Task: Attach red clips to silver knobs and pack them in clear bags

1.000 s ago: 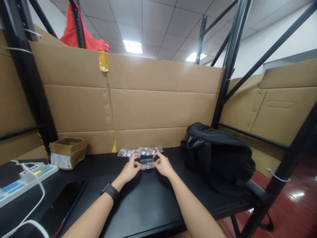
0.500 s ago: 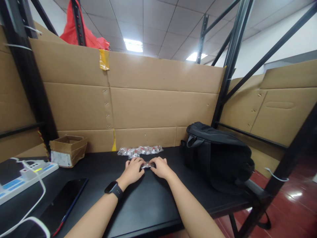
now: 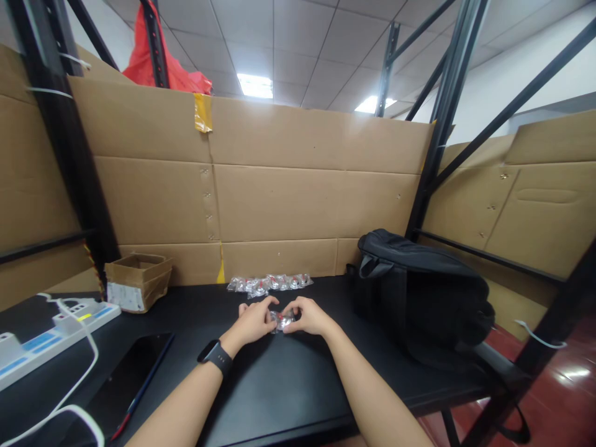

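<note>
A small clear plastic packet (image 3: pixel 282 320) with a bit of red in it lies between my two hands, low over the black table (image 3: pixel 279 385). My left hand (image 3: pixel 254 320), a dark watch on its wrist, pinches the packet's left side between thumb and fingers. From the right, my right hand (image 3: pixel 310 316) grips the other side with its thumb and curled fingers. What exactly is inside the shiny wrap is too small to make out. Just beyond the hands, a row of similar clear packets (image 3: pixel 270 283) lies along the foot of the cardboard wall.
A black backpack (image 3: pixel 419 292) stands at the right. On the left are an open cardboard box (image 3: pixel 139 282), a white power strip (image 3: pixel 60 338) with a cable, and a dark tablet (image 3: pixel 130 379). Cardboard panels (image 3: pixel 279 198) and black metal posts close off the back.
My fingers have opened somewhat and shifted on the packet, so more of it shows, with its red spot visible. The whole view has swung slightly left.
</note>
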Tool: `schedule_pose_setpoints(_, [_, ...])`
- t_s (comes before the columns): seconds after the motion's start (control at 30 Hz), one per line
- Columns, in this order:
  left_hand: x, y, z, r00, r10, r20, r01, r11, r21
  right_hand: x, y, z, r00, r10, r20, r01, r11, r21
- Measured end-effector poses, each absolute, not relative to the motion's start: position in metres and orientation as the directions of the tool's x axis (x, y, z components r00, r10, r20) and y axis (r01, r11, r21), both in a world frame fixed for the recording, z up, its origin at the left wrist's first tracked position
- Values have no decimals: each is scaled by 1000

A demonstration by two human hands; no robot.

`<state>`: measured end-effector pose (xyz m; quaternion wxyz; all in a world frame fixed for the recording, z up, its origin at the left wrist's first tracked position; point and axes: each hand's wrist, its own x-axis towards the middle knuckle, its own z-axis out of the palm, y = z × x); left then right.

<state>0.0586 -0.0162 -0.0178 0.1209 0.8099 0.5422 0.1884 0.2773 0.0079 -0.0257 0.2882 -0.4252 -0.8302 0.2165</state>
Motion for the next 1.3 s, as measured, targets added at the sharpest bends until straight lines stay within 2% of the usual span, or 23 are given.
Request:
schedule_pose_setpoints(0.13, [45, -17, -14, 297, 918, 262, 874, -372, 313, 274, 9, -28, -451, 854, 260, 671, 517, -532])
schedule_pose_setpoints(0.23, [34, -10, -15, 202, 934, 295, 916, -287, 281, 266, 9, -27, -236, 884, 403, 808, 409, -425])
schedule_pose_setpoints(0.33, [25, -2, -20, 152, 955, 256, 940, -219, 261, 263, 11, -23, -78, 871, 486, 863, 303, -405])
schedule_pose_setpoints(0.47, [15, 7, -28, 143, 966, 216, 950, -195, 244, 278, 16, -21, -63, 918, 393, 871, 243, -428])
schedule_pose_setpoints(0.57, [9, 11, -34, 156, 959, 238, 952, -210, 222, 295, 20, -23, -35, 947, 318, 886, 177, -429])
schedule_pose_setpoints(0.77, [11, 3, -34, 110, 892, 437, 985, -156, 70, 307, 20, -32, -15, 977, 214, 940, 87, -331])
schedule_pose_setpoints(0.87, [27, -12, -26, 281, 771, 572, 959, -251, -133, 301, 14, -37, -23, 973, 228, 962, 84, -258])
schedule_pose_setpoints(0.97, [45, -26, -24, 579, 612, 539, 815, -416, -402, 291, 5, -41, -33, 945, 327, 980, 94, -173])
schedule_pose_setpoints(1.07, [55, -36, -29, 682, 536, 498, 729, -436, -528, 284, -1, -41, -30, 930, 367, 989, 80, -122])
schedule_pose_setpoints(1.17, [59, -43, -32, 676, 556, 483, 733, -444, -515, 281, -5, -37, -19, 933, 360, 993, 58, -100])
schedule_pose_setpoints(1.3, [64, -49, -31, 510, 715, 479, 860, -438, -262, 282, -10, -35, -7, 940, 342, 995, 41, -93])
